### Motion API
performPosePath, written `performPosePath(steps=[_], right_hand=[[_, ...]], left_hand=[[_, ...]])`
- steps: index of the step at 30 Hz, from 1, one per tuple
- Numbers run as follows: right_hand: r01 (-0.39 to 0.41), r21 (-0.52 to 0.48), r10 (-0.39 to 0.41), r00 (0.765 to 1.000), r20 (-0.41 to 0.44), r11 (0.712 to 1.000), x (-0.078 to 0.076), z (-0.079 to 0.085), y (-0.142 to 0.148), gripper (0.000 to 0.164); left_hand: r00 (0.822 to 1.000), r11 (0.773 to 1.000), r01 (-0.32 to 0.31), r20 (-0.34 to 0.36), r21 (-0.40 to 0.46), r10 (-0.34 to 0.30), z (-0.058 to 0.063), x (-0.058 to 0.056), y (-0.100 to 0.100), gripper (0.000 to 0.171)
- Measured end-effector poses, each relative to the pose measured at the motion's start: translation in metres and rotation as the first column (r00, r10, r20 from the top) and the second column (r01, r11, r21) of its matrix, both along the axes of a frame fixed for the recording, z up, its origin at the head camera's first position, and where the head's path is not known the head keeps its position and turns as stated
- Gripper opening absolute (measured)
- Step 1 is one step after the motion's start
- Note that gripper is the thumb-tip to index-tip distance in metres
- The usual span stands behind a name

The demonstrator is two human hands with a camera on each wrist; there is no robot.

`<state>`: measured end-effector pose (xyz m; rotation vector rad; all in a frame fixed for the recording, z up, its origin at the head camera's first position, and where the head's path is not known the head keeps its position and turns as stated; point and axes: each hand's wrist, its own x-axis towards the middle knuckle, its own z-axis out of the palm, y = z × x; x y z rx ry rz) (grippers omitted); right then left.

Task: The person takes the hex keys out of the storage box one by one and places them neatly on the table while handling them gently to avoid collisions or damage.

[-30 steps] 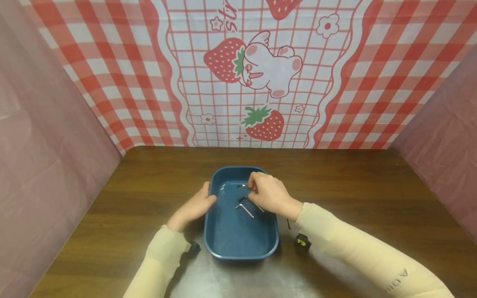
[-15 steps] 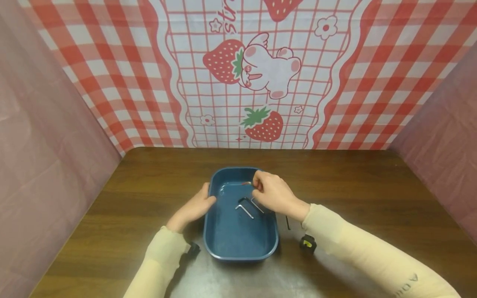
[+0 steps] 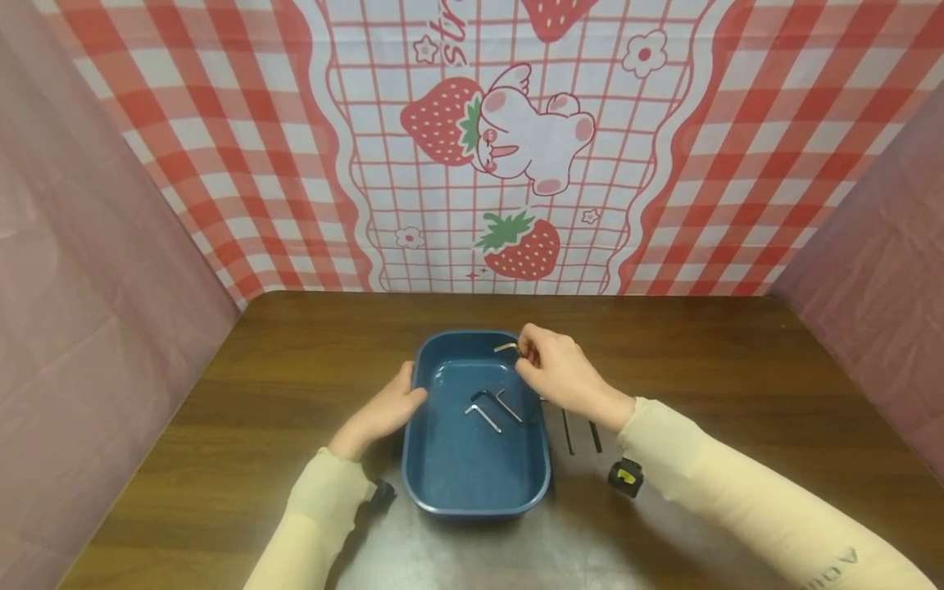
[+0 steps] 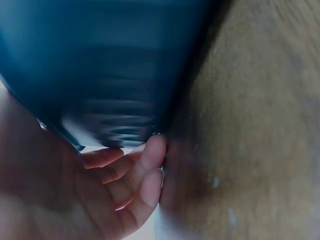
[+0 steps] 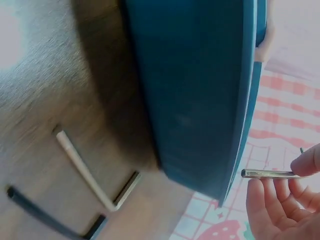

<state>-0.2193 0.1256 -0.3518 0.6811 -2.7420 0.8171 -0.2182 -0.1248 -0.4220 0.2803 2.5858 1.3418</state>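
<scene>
Leftmost, left hand (image 3: 379, 414): its thumb lay over the rim of the blue tray (image 3: 472, 483) and its fingers met the outer wall, so it had a grip on that side.
Blue tray: it sat on the wooden table (image 3: 295, 426), much of its floor bare.
Inside the tray: a silver hex key (image 3: 487, 419) lay just beside a dark hex key (image 3: 479, 396); a third seemed to adjoin the dark one, but I couldn't count surely.
Raised hex key (image 3: 506, 347): it was up near the tray's far right corner, pinched between thumb and fingers of the right hand (image 3: 564, 373).
Right of the tray: a paler hex key (image 5: 86, 168) and a black hex key (image 5: 45, 212) lay on the table, apart.
Progress: about midway, I'd judge, with two keys outside, at least two inside, and the raised one not yet set down.
Left wrist view: it alone showed the left fingers low by the tabletop; no key appeared.
Head view: only this one looked down into the tray.
Right wrist view: it gave the bends of both table keys, partly hidden in the head view, and the pinch plainly.
</scene>
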Motion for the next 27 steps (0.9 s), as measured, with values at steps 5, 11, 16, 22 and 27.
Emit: performPosePath(steps=[5, 11, 16, 22, 27], right_hand=[[0.012, -0.001, -0.012, 1.000, 0.009, 1.000, 0.000, -0.002, 0.008, 0.006], [0.036, 0.020, -0.037, 0.999, 0.026, 0.999, 0.003, -0.007, 0.017, 0.006], [0.052, 0.048, -0.053, 0.999, 0.005, 0.997, 0.003, -0.009, 0.030, 0.007], [0.088, 0.079, -0.087, 0.996, -0.012, 0.993, 0.004, -0.014, 0.045, 0.007], [0.109, 0.089, -0.110, 0.994, 0.003, 0.990, 0.005, -0.021, 0.056, 0.007]], left_hand=[[1.000, 1.000, -0.008, 0.004, 0.005, 0.008, 0.001, 0.000, -0.001, 0.047], [1.000, 1.000, 0.002, -0.002, 0.007, -0.002, 0.000, 0.000, -0.001, 0.046], [1.000, 1.000, 0.002, -0.005, 0.005, -0.002, 0.001, 0.000, 0.000, 0.046], [1.000, 1.000, 0.008, -0.011, 0.009, -0.008, 0.003, 0.001, 0.001, 0.047], [1.000, 1.000, 0.002, -0.002, 0.016, -0.002, 0.003, 0.001, 0.001, 0.049]])
